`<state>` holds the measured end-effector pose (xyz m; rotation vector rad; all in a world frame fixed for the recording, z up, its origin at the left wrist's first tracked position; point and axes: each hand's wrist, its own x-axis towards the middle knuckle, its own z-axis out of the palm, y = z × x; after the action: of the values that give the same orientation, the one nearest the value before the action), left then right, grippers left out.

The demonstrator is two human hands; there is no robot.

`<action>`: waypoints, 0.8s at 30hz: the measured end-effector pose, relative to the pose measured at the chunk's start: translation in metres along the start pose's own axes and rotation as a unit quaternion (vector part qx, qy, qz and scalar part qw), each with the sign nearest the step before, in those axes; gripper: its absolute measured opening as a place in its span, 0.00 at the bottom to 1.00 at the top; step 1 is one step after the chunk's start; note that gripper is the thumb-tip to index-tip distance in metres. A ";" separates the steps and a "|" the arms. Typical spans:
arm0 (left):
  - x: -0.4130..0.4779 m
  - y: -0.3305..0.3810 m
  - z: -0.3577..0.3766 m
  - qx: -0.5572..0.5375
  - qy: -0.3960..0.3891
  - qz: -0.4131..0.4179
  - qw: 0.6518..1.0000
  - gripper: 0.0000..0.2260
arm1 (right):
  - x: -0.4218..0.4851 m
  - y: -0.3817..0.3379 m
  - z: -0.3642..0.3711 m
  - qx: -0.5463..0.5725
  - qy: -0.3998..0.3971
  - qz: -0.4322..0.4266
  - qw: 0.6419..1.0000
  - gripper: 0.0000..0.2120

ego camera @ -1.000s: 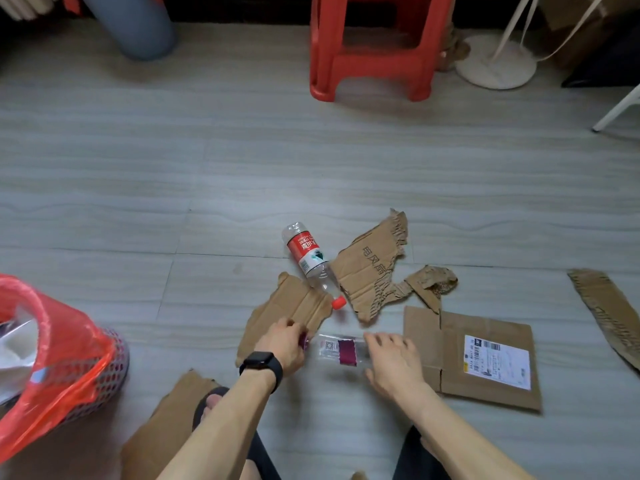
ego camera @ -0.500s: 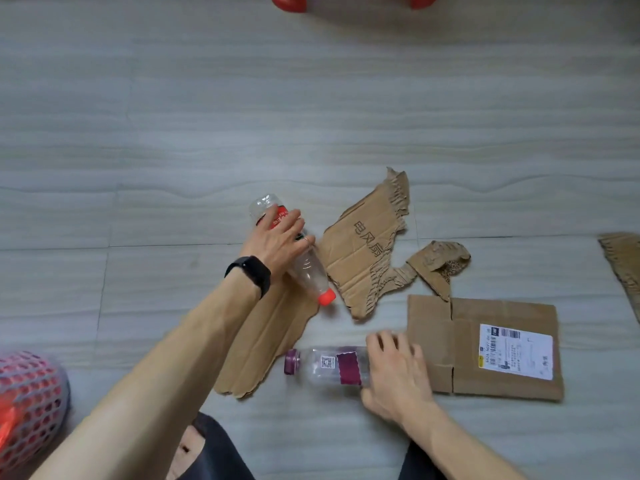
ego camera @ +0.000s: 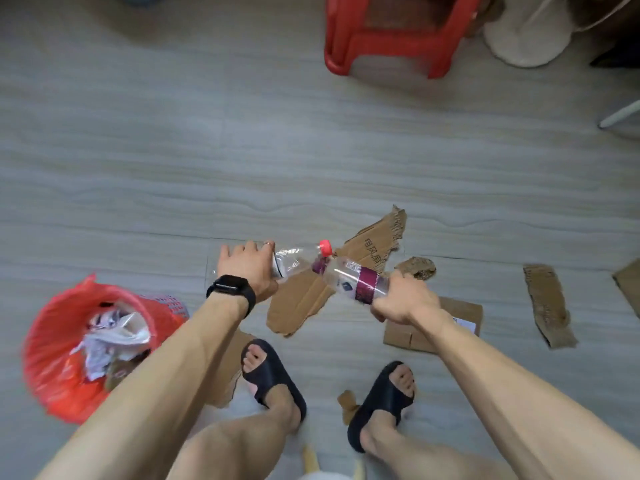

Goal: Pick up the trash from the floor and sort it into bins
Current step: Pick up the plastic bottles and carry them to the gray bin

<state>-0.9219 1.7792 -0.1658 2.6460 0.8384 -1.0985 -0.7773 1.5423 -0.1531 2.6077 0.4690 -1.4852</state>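
- Grey wood-grain floor (ego camera: pixel 242 161) fills the view, seen from above by a standing person.
- Left hand (ego camera: pixel 249 268), with a black watch (ego camera: pixel 231 289) on the wrist, is clenched around a clear plastic bottle with a red cap (ego camera: pixel 298 259); cap points right.
- Right hand (ego camera: pixel 403 299) grips the base end of a clear plastic bottle with a purple label (ego camera: pixel 353 282); its neck points up-left and meets the first bottle near the red cap.
- Both bottles are held above the floor, over a torn brown cardboard sheet (ego camera: pixel 304 299).
- Further torn cardboard pieces lie right of the hands: a printed piece (ego camera: pixel 377 247), a folded box flap with a white label (ego camera: pixel 460 317), a narrow strip (ego camera: pixel 549 306).
- Black slide sandals (ego camera: pixel 273 375) are on both feet, below the hands.
- Red-bagged mesh bin (ego camera: pixel 69 341) stands at lower left, holding crumpled paper and plastic.
- Red plastic stool (ego camera: pixel 391 32) stands at the top.
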 end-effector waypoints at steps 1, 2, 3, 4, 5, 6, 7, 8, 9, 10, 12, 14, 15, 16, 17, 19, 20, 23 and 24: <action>-0.020 -0.012 -0.024 -0.039 0.005 -0.020 0.999 0.28 | -0.024 -0.007 -0.022 0.042 -0.002 0.002 0.999 0.33; -0.041 -0.023 -0.050 -0.084 0.008 -0.039 0.996 0.28 | -0.051 -0.015 -0.045 0.090 -0.006 0.003 0.996 0.32; -0.064 -0.036 -0.081 -0.127 0.009 -0.054 0.990 0.29 | -0.082 -0.027 -0.071 0.136 0.000 -0.001 0.991 0.32; -0.095 -0.055 -0.129 -0.172 0.024 -0.073 0.982 0.29 | -0.123 -0.046 -0.108 0.181 0.016 -0.009 0.983 0.32; -0.118 -0.068 -0.164 -0.214 0.040 -0.088 0.972 0.28 | -0.157 -0.061 -0.134 0.226 0.021 -0.017 0.974 0.29; -0.132 -0.074 -0.184 -0.258 0.053 -0.098 0.960 0.28 | -0.181 -0.070 -0.152 0.272 0.029 -0.028 0.961 0.25; -0.158 -0.092 -0.228 -0.296 0.080 -0.101 0.946 0.26 | -0.215 -0.088 -0.187 0.305 0.053 -0.056 0.949 0.21; -0.178 -0.103 -0.257 -0.334 0.090 -0.104 0.933 0.25 | -0.244 -0.100 -0.209 0.329 0.058 -0.068 0.940 0.20; -0.202 -0.117 -0.288 -0.372 0.106 -0.103 0.916 0.24 | -0.277 -0.113 -0.234 0.348 0.067 -0.082 0.931 0.20; -0.223 -0.128 -0.316 -0.401 0.118 -0.100 0.903 0.24 | -0.305 -0.126 -0.255 0.364 0.081 -0.096 0.923 0.21; -0.257 -0.150 -0.357 -0.447 0.148 -0.081 0.878 0.24 | -0.350 -0.147 -0.290 0.384 0.107 -0.124 0.909 0.25; -0.285 -0.175 -0.388 -0.487 0.169 -0.072 0.854 0.24 | -0.390 -0.171 -0.318 0.398 0.131 -0.146 0.896 0.23; -0.298 -0.186 -0.400 -0.497 0.179 -0.068 0.846 0.24 | -0.408 -0.182 -0.329 0.403 0.145 -0.160 0.889 0.23; -0.302 -0.191 -0.406 -0.504 0.186 -0.066 0.841 0.24 | -0.417 -0.188 -0.337 0.410 0.152 -0.172 0.883 0.22; -0.307 -0.200 -0.414 -0.509 0.196 -0.066 0.835 0.24 | -0.424 -0.196 -0.345 0.410 0.159 -0.186 0.879 0.21; -0.317 -0.216 -0.426 -0.524 0.206 -0.072 0.823 0.24 | -0.437 -0.214 -0.358 0.415 0.160 -0.195 0.874 0.21; -0.318 -0.223 -0.431 -0.531 0.209 -0.075 0.817 0.24 | -0.439 -0.224 -0.363 0.416 0.162 -0.203 0.872 0.24; -0.310 -0.236 -0.439 -0.556 0.204 -0.082 0.801 0.24 | -0.435 -0.245 -0.371 0.413 0.161 -0.215 0.870 0.29; -0.305 -0.239 -0.440 -0.568 0.194 -0.088 0.795 0.25 | -0.432 -0.251 -0.371 0.415 0.158 -0.224 0.868 0.29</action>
<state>-0.9631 1.9959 0.3780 1.7214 1.2787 0.0773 -0.7572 1.7766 0.4228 3.6644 0.5946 -1.6482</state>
